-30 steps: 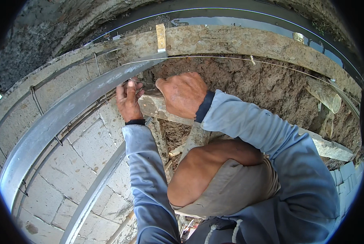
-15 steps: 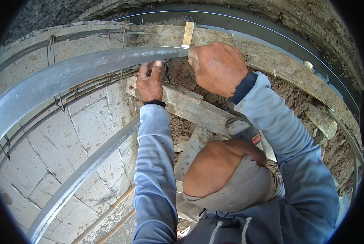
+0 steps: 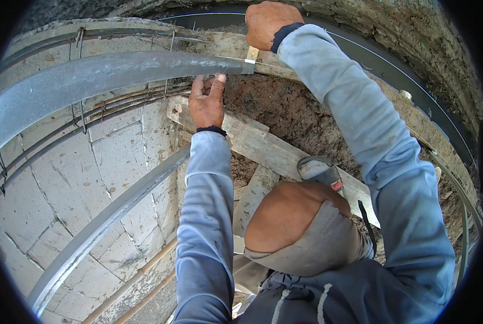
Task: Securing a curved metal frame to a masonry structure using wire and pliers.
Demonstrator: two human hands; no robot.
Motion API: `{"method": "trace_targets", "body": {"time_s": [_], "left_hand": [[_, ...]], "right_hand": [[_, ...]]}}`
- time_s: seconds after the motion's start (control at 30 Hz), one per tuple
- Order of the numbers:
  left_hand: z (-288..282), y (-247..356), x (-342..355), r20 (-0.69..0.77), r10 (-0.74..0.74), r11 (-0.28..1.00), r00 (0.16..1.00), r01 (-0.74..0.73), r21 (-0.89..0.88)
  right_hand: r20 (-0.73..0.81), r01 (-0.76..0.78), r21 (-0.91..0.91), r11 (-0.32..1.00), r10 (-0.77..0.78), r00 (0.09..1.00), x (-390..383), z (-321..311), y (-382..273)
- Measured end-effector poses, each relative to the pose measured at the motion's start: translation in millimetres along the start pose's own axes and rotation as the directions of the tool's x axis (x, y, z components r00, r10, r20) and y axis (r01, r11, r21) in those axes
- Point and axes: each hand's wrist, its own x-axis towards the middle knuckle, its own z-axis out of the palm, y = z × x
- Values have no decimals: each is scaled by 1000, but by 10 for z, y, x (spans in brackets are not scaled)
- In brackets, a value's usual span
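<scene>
My left hand (image 3: 206, 105) is closed at the underside of a long grey metal bar (image 3: 122, 69), near its far end, with the thumb and fingertips against its lower edge. My right hand (image 3: 271, 24) is a fist at the top of the view, over the far side of the concrete edge. What it grips is hidden. Just below that fist, a small wooden piece (image 3: 252, 53) stands at the bar's end, its upper part covered by the hand. A thin string (image 3: 276, 66) runs right from there.
Wooden boards (image 3: 274, 146) cross over brown soil (image 3: 290, 108) beside my bare knee (image 3: 287, 216). Pale block walling (image 3: 63, 189) lies left, with tie wires and rods along its top. A second metal bar (image 3: 112, 221) slants across it. Beyond the concrete edge is a dark channel (image 3: 382, 75).
My right hand has left the bar's end and moved up past the wooden piece, uncovering the bar's tip. My left hand stays at the bar, shifted slightly right and down.
</scene>
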Motion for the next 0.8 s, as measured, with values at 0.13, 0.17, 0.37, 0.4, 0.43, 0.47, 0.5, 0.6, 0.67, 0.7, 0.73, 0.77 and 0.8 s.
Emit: {"method": "trace_targets", "body": {"time_s": [0.13, 0.17, 0.37, 0.4, 0.43, 0.47, 0.5, 0.6, 0.67, 0.7, 0.73, 0.77, 0.8], "left_hand": [[49, 1, -27, -35, 35, 997, 999, -32, 74], [64, 4, -24, -54, 71, 994, 996, -66, 92], [136, 48, -21, -142, 117, 958, 983, -74, 276], [141, 60, -23, -160, 132, 939, 978, -71, 336], [142, 71, -24, -161, 130, 940, 978, -70, 335], [143, 81, -23, -160, 150, 926, 976, -82, 368], [146, 88, -21, -157, 171, 912, 973, -96, 399], [162, 85, -18, -173, 152, 923, 973, -77, 377], [163, 69, -14, -165, 163, 927, 973, -93, 364], [159, 58, -8, -154, 177, 930, 972, -113, 350], [146, 47, -2, -152, 178, 930, 972, -116, 350], [116, 36, 5, -111, 133, 962, 985, -101, 254], [81, 26, 18, -66, 91, 984, 994, -80, 157]], "right_hand": [[-40, 65, -71, 995, -68, 997, 138, 46, -76], [-52, 80, -88, 993, -84, 995, 176, 60, -106], [-184, 229, -212, 950, -269, 946, 364, 127, -314], [-148, 252, -238, 938, -291, 945, 398, 127, -347], [-110, 276, -263, 924, -313, 943, 430, 125, -376], [-143, 267, -291, 918, -318, 937, 437, 145, -417], [-141, 267, -292, 918, -317, 938, 451, 149, -424], [-144, 279, -281, 918, -328, 934, 461, 165, -435], [-177, 287, -263, 921, -338, 924, 467, 163, -438], [-177, 285, -262, 922, -336, 925, 475, 160, -441], [-138, 348, -291, 891, -399, 907, 497, 151, -458], [-98, 408, -318, 856, -457, 884, 524, 141, -476], [-118, 437, -304, 846, -489, 864, 543, 147, -496]]}}
